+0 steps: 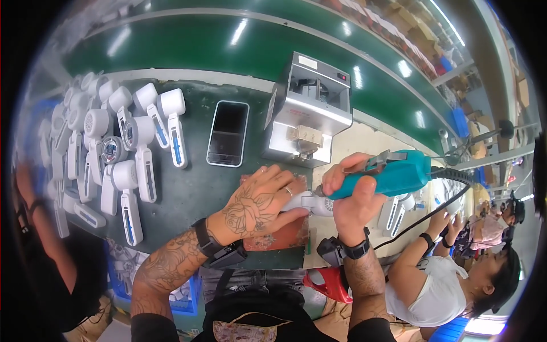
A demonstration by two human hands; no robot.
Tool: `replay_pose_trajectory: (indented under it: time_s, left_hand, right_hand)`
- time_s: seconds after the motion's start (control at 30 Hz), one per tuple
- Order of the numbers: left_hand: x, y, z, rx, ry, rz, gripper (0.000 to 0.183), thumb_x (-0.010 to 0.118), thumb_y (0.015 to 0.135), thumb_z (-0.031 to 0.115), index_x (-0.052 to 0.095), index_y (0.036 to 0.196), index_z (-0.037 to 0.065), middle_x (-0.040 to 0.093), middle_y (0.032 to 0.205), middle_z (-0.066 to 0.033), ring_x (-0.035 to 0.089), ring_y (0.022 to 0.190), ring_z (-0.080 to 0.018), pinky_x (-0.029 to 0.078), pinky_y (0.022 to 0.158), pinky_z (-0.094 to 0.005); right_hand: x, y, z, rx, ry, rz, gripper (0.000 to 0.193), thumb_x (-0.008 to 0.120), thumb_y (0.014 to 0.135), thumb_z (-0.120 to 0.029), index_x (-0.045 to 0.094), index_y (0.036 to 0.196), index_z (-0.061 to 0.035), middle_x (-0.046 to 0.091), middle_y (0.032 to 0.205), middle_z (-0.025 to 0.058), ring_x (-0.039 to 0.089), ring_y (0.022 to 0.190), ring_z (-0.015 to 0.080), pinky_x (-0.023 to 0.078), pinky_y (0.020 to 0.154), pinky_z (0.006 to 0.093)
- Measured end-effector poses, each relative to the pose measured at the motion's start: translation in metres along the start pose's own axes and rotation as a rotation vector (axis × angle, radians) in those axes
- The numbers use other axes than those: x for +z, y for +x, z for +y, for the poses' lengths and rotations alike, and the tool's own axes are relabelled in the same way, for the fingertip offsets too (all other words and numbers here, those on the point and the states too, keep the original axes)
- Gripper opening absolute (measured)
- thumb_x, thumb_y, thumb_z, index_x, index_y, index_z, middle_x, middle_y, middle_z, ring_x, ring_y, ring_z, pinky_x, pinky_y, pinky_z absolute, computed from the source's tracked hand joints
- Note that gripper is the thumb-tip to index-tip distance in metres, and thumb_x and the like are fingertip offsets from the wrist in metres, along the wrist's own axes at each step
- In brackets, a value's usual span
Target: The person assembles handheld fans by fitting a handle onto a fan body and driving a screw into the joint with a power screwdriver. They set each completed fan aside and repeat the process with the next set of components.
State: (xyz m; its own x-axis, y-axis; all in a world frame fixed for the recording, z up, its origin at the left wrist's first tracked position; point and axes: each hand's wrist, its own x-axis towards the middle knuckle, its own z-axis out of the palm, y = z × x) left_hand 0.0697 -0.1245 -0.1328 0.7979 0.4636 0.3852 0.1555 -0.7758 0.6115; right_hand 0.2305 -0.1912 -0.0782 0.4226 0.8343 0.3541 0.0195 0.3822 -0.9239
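A white handheld fan (321,206) lies on a reddish-brown mat (273,238) in front of me. My left hand (253,202) is closed over it, hiding most of its handle. A teal electric screwdriver (405,172) with a metal clip is in my right hand (358,199), fingers wrapped round its front end. It points left, its tip close above the fan; whether they touch I cannot tell. Behind the mat stands a grey metal screw-feeder box (310,108).
Several white fans (130,211) with open handles crowd the bench's left. A phone (228,134) lies centre back. From the screwdriver, a black cable (424,223) runs rightward. Green conveyor belts (199,43) cross behind. People work at left and right; a blue crate (191,305) sits below.
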Motion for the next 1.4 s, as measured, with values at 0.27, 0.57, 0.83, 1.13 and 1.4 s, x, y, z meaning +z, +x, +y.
replay_pose_trajectory:
  time_s: [0.27, 0.57, 0.83, 1.13, 1.4]
  left_hand:
    - [0.001, 0.003, 0.004, 0.002, 0.054, 0.022, 0.042, 0.072, 0.082, 0.039, 0.067, 0.108, 0.006, 0.057, 0.100, -0.0075, 0.054, 0.095, -0.0269, 0.046, 0.084, -0.0413]
    - [-0.003, -0.003, 0.000, 0.012, 0.027, -0.010, 0.046, 0.068, 0.086, 0.034, 0.061, 0.117, 0.001, 0.057, 0.105, -0.0121, 0.053, 0.098, -0.0289, 0.043, 0.089, -0.0399]
    - [-0.002, -0.004, 0.000, 0.048, -0.027, 0.001, 0.044, 0.066, 0.084, 0.029, 0.060, 0.117, 0.001, 0.056, 0.106, -0.0126, 0.052, 0.100, -0.0291, 0.043, 0.088, -0.0409]
    - [-0.002, -0.008, -0.005, 0.033, -0.043, 0.017, 0.042, 0.066, 0.084, 0.027, 0.060, 0.116, 0.000, 0.055, 0.105, -0.0133, 0.052, 0.099, -0.0302, 0.043, 0.088, -0.0417]
    - [-0.007, -0.001, 0.002, 0.027, -0.043, -0.029, 0.041, 0.065, 0.084, 0.025, 0.060, 0.115, -0.001, 0.054, 0.105, -0.0129, 0.051, 0.099, -0.0302, 0.043, 0.088, -0.0411]
  right_hand:
    - [-0.001, -0.004, 0.010, 0.039, 0.055, 0.001, 0.052, 0.069, 0.088, -0.050, 0.049, 0.093, -0.0023, 0.051, 0.065, 0.0081, 0.050, 0.056, 0.0187, 0.044, 0.053, 0.0339]
    - [0.006, 0.005, 0.002, 0.090, -0.069, 0.002, 0.055, 0.065, 0.091, -0.052, 0.052, 0.099, 0.0000, 0.052, 0.068, 0.0068, 0.052, 0.059, 0.0177, 0.045, 0.055, 0.0320]
    - [0.030, 0.055, 0.026, -0.185, -0.080, 0.028, 0.044, 0.054, 0.100, -0.044, 0.053, 0.102, 0.0002, 0.053, 0.070, 0.0063, 0.052, 0.060, 0.0162, 0.045, 0.056, 0.0301]
    - [0.024, 0.026, 0.000, -0.058, -0.029, 0.029, 0.048, 0.059, 0.095, -0.049, 0.051, 0.099, -0.0012, 0.051, 0.067, 0.0059, 0.050, 0.057, 0.0169, 0.043, 0.053, 0.0305]
    - [0.002, -0.024, -0.019, -0.038, -0.051, 0.021, 0.066, 0.063, 0.087, -0.061, 0.047, 0.103, 0.0006, 0.047, 0.062, 0.0062, 0.048, 0.051, 0.0172, 0.041, 0.049, 0.0306]
